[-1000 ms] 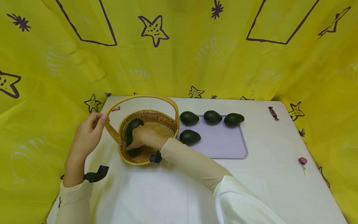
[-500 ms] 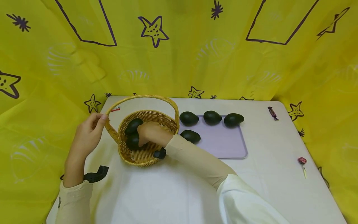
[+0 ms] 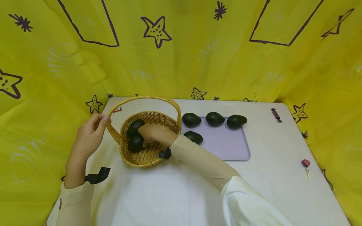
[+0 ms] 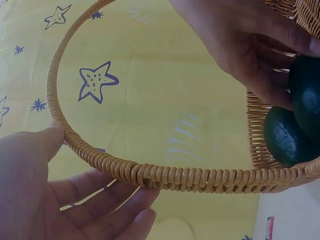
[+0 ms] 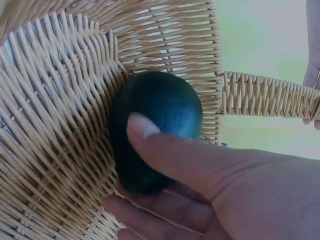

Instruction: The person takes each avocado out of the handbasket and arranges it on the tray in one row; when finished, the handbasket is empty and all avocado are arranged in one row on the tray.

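On the left of the table stands a yellow wicker basket [image 3: 154,157] with a tall arched handle [image 3: 144,97]. My left hand [image 3: 89,135] holds the left side of that handle; in the left wrist view its thumb and fingertips lie against the cane. My right hand [image 3: 155,133] reaches into the basket, thumb and fingers around a dark green avocado [image 5: 155,100] beside the basket's left wall. Another avocado [image 3: 135,127] lies against it, farther from me. The right fingertips are partly hidden under the fruit in the right wrist view.
A lilac tray [image 3: 223,144] right of the basket bears several avocados [image 3: 215,119] along its far and left sides. A wrapped candy [image 3: 276,115] and a lollipop [image 3: 306,163] lie farther right. A small red-and-white wrapper [image 3: 117,110] lies behind the handle.
My right hand has shifted a little to the right inside the basket, and the nearer avocado, earlier mostly covered, now shows beside the farther one. My left hand stays on the handle.
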`<state>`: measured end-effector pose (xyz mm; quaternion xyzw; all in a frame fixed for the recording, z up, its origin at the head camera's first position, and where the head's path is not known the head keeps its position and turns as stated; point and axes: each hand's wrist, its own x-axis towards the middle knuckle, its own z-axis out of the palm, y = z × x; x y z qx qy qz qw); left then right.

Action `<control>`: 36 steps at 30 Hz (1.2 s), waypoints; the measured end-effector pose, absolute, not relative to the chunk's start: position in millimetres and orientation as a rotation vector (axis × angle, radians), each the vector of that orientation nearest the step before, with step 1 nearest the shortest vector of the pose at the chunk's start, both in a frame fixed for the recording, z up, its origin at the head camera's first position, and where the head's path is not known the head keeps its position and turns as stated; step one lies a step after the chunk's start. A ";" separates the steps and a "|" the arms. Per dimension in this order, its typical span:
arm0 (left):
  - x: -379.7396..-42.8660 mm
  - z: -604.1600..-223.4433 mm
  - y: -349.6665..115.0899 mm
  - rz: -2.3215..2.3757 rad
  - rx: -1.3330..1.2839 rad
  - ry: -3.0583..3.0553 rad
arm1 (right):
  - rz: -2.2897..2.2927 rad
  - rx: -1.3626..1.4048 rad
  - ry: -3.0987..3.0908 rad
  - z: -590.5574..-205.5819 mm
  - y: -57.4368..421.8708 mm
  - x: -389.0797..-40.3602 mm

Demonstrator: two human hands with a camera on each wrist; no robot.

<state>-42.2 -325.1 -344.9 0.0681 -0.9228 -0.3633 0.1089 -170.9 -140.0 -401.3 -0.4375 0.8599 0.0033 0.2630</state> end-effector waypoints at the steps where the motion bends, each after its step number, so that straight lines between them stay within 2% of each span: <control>1: -42.2 -344.7 -325.1 -1.071 0.200 -2.714 | 0.008 -1.191 2.316 -400.9 -139.7 -171.4; 20: -41.3 -342.4 -324.0 -1.075 0.192 -2.715 | -0.206 -1.373 2.288 -393.1 -131.4 -170.6; 36: -42.6 -343.5 -324.1 -1.063 0.198 -2.719 | -0.314 -1.415 2.298 -397.1 -124.2 -170.8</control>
